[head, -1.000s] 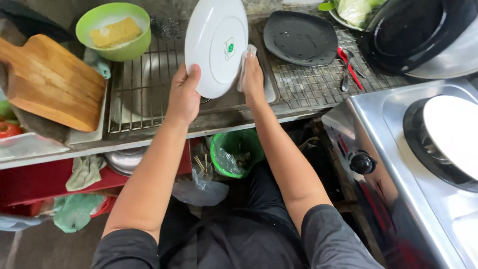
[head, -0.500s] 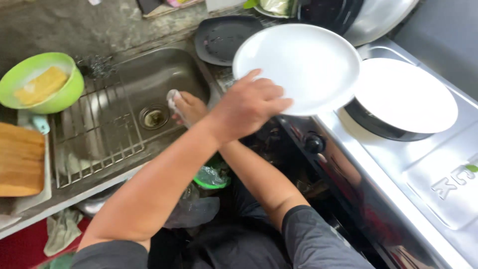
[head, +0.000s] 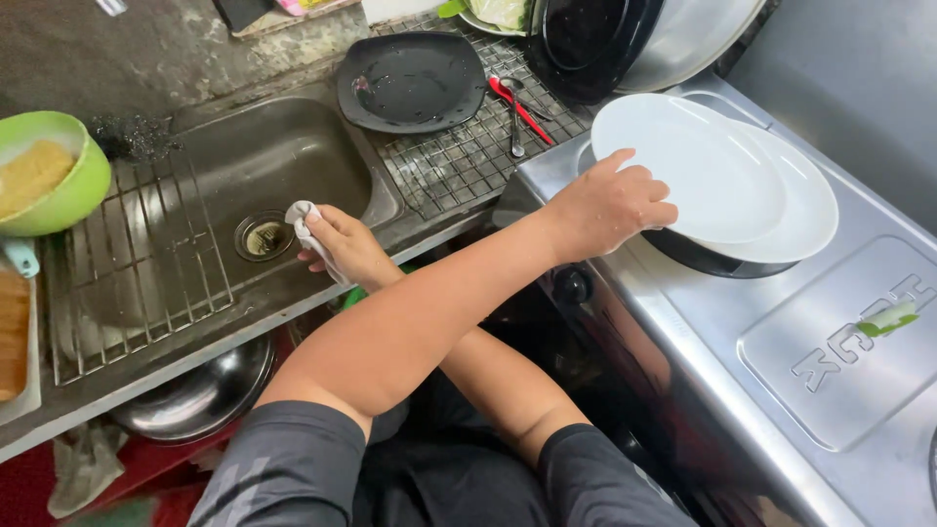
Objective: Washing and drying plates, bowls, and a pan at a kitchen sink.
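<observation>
My left hand point(head: 610, 205) reaches across my body to the right and grips the near rim of a white plate point(head: 703, 176). That plate lies on top of a second white plate point(head: 805, 210), which rests on a burner of the steel stove point(head: 781, 342). My right arm crosses under the left one. My right hand point(head: 342, 244) is at the front edge of the steel sink point(head: 254, 166), closed on a small white cloth point(head: 301, 217) next to the drain.
A black square plate point(head: 410, 83) and a red-handled utensil point(head: 522, 107) lie on the wire rack behind the sink. A black pan point(head: 595, 39) leans at the back. A green bowl point(head: 54, 181) and wooden board point(head: 12, 332) stand at left. A metal bowl point(head: 195, 395) sits below.
My left hand carried the white plate from over the sink to the right and set it on the plate on the stove. My right hand, with the cloth, dropped to the sink edge.
</observation>
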